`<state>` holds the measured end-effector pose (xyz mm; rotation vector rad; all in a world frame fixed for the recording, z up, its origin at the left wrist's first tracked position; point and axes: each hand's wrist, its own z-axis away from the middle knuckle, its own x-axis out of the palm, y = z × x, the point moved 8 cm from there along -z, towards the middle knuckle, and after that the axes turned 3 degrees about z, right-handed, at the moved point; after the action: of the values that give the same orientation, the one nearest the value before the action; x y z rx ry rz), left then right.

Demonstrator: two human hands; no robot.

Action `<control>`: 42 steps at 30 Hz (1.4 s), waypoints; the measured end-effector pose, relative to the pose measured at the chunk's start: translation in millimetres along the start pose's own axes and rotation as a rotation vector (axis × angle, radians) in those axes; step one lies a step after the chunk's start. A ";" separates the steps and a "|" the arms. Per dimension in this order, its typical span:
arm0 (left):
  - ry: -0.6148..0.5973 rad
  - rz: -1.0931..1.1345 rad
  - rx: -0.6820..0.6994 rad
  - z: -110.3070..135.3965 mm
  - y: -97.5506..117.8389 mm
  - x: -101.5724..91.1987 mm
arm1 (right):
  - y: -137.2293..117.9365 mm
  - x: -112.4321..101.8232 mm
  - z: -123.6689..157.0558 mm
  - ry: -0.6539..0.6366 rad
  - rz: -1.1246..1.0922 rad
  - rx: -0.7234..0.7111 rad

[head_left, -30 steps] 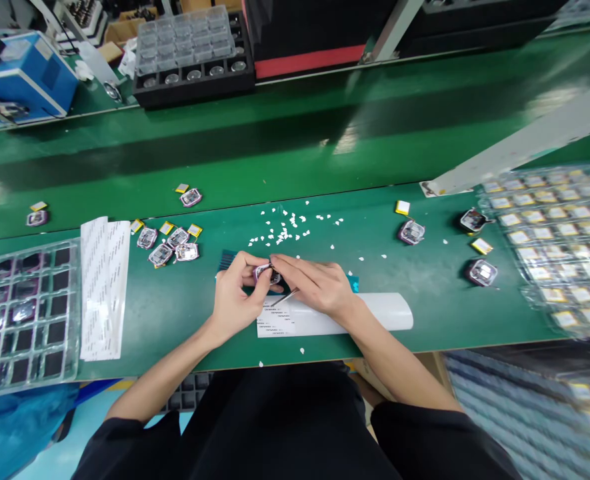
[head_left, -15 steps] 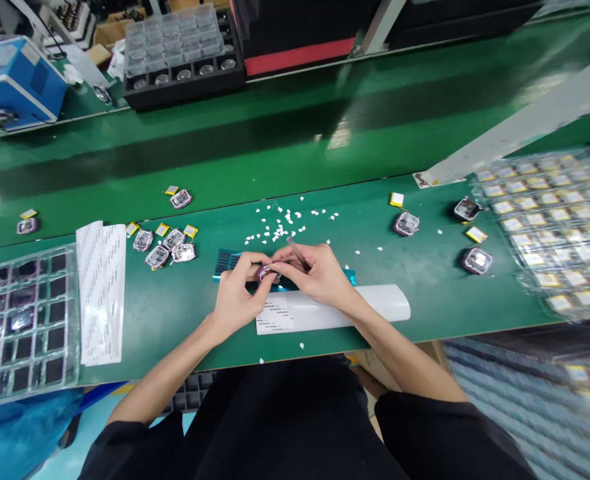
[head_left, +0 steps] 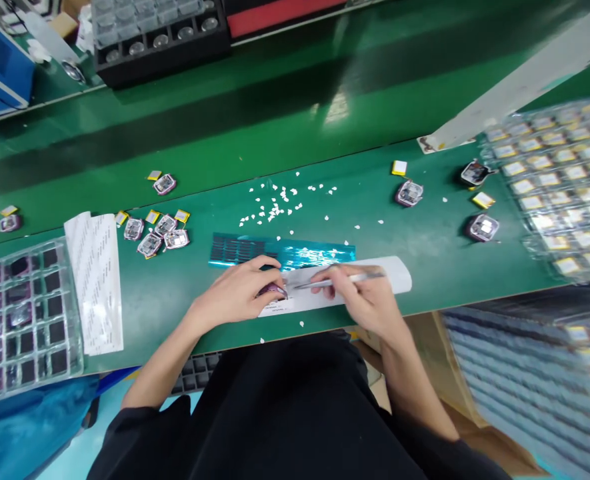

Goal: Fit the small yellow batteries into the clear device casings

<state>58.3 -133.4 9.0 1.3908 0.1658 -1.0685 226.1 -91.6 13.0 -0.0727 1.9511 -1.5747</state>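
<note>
Slanting white post (head_left: 525, 87); green worktop (head_left: 439, 257)

I have the left hand (head_left: 247, 290) palm-down, curled into a grip; the right hand (head_left: 362, 295) is set in a pen-style pinch. Both bare forearms (head_left: 167, 360) angle forward, converging.

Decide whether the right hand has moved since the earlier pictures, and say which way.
Yes. Judged against the blue film, the right hand has moved to the right and down the picture.
</note>
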 end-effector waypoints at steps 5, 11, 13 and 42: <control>-0.017 -0.079 -0.017 -2.6 -0.2 9.1 | 22.5 9.2 29.6 0.062 0.024 0.102; -0.104 -0.063 0.098 1.8 5.1 8.8 | 23.4 10.5 28.2 0.037 0.005 0.067; -0.140 -0.043 0.089 3.0 3.0 10.3 | 23.5 9.2 28.6 0.039 -0.003 0.062; 0.163 1.017 -0.099 -4.4 -0.1 10.5 | -10.6 5.4 15.2 0.398 -0.320 0.066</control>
<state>66.2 -135.0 0.9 1.2226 -0.3453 -0.0987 225.8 -110.0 18.8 -0.0482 2.2740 -1.9824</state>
